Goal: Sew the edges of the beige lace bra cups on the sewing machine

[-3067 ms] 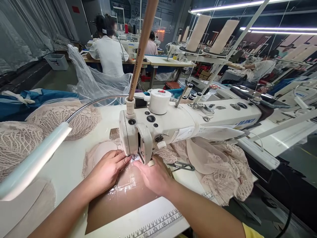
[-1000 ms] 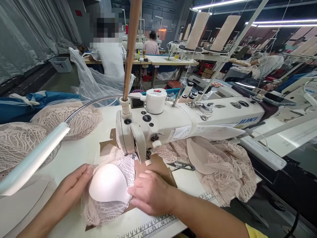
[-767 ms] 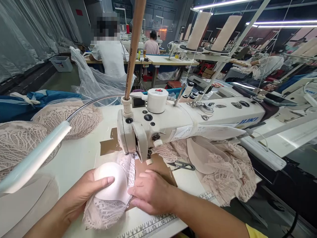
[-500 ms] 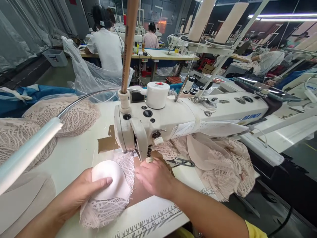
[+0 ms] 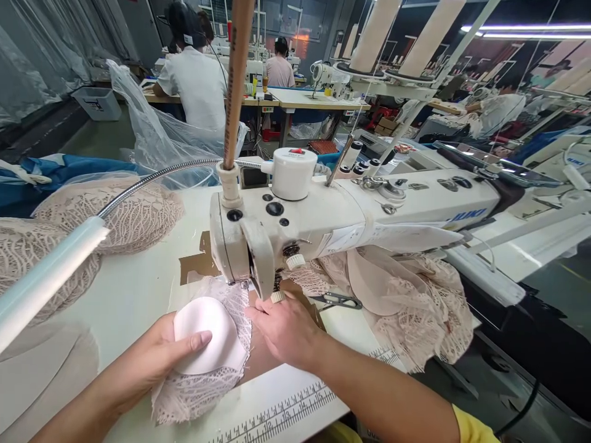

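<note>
A white moulded bra cup [image 5: 210, 335] with beige lace [image 5: 194, 394] under it lies just in front of the white sewing machine's head [image 5: 240, 246]. My left hand [image 5: 159, 360] wraps round the cup from the left, thumb on top. My right hand [image 5: 286, 329] rests palm down to the right of the cup, its fingertips pressing the lace edge close to the presser foot [image 5: 252, 290]; whether the fingers pinch the fabric is hidden.
Piles of beige lace cups [image 5: 138, 212] lie at the left, more lace pieces [image 5: 415, 307] and small snips [image 5: 337, 301] at the right under the machine arm. A gooseneck lamp [image 5: 50, 274] crosses the left. A printed ruler [image 5: 286, 412] runs along the table's front edge. Other people sit at machines behind.
Three seconds ago both hands fed fabric flat at the needle. Since then the cup was turned up and gripped by my left hand, and my right hand slid forward to the presser foot.
</note>
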`<state>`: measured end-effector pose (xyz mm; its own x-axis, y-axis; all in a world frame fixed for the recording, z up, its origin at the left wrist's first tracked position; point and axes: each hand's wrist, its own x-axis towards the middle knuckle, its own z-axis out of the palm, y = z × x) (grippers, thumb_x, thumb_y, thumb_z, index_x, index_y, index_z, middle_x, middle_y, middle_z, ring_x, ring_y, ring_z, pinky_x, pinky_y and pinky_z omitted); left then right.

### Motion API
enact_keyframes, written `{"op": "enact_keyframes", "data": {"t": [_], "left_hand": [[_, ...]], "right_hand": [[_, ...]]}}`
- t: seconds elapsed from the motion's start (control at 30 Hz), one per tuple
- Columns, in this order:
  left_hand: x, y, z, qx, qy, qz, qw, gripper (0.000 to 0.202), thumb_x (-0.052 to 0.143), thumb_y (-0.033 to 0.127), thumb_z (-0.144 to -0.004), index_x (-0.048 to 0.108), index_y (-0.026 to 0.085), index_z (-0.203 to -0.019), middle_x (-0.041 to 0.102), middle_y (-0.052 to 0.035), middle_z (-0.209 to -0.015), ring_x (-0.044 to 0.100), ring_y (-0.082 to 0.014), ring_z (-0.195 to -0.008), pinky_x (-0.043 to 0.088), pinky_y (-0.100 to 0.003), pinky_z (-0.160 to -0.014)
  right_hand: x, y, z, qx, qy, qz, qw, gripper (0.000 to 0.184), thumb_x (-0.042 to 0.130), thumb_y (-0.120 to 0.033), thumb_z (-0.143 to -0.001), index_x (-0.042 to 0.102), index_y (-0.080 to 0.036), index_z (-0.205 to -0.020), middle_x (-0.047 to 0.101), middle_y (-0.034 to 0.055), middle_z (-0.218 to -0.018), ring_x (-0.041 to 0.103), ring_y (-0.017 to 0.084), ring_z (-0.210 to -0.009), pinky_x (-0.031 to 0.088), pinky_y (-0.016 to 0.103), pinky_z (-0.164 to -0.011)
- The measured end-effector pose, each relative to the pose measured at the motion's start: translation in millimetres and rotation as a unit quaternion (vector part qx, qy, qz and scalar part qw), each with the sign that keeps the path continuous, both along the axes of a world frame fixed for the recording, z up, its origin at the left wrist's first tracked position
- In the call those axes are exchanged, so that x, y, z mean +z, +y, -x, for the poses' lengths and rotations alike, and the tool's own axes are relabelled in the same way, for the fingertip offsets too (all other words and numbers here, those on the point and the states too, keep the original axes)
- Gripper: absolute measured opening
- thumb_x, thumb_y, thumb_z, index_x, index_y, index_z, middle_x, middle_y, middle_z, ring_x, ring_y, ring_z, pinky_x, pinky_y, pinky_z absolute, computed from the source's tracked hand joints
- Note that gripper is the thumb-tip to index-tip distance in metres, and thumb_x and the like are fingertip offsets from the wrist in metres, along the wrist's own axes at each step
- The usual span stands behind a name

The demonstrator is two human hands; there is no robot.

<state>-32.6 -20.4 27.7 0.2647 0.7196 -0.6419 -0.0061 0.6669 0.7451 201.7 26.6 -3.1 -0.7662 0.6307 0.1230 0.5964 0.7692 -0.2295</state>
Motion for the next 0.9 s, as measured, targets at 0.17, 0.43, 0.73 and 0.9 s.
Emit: {"op": "enact_keyframes", "data": {"t": [0.17,0.43,0.73,0.9], "left_hand": [[3.2,0.9,-1.6,-0.015,0.003,-0.006,1.000,0.035,0.076,0.044,-0.071,0.069,0.016,-0.091,0.072,-0.0052,-0.073,0.064,-0.0214,-0.068,0.051,-0.027,-0.062],[1.3,9.5,-2.9,0.000,0.042,-0.027,0.999,0.037,0.077,0.049,-0.066,0.068,0.015,-0.076,0.069,-0.0039,-0.067,0.063,-0.0209,-0.065,0.049,-0.026,-0.059],[-3.6,25.3,0.2,0.007,0.087,-0.047,0.995,0.042,0.077,0.051,-0.065,0.066,0.015,-0.083,0.073,-0.0076,-0.072,0.068,-0.0261,-0.066,0.052,-0.029,-0.057],[-8.6,25.4,1.8,-0.014,0.094,-0.062,0.994,0.041,0.072,0.055,-0.069,0.067,0.014,-0.074,0.072,-0.0076,-0.064,0.067,-0.0269,-0.059,0.053,-0.030,-0.052]], "right_hand": [[0.1,-1.8,-0.2,-0.011,-0.007,0.001,1.000,0.023,0.050,-0.005,-0.077,0.061,-0.017,-0.093,0.057,0.0029,-0.080,0.045,0.018,-0.077,0.029,0.032,-0.067],[-0.6,1.7,4.6,-0.040,-0.026,-0.023,0.999,0.031,0.049,-0.006,-0.077,0.060,-0.017,-0.104,0.060,0.0056,-0.082,0.048,0.021,-0.083,0.031,0.034,-0.069],[0.2,4.0,8.7,-0.111,-0.017,-0.049,0.992,0.032,0.052,-0.009,-0.078,0.065,-0.018,-0.106,0.063,0.0091,-0.087,0.051,0.022,-0.082,0.036,0.033,-0.073],[-1.0,3.6,4.2,-0.094,0.000,-0.059,0.994,0.029,0.046,-0.010,-0.084,0.063,-0.019,-0.105,0.061,0.0074,-0.084,0.049,0.021,-0.080,0.035,0.033,-0.071]]}}
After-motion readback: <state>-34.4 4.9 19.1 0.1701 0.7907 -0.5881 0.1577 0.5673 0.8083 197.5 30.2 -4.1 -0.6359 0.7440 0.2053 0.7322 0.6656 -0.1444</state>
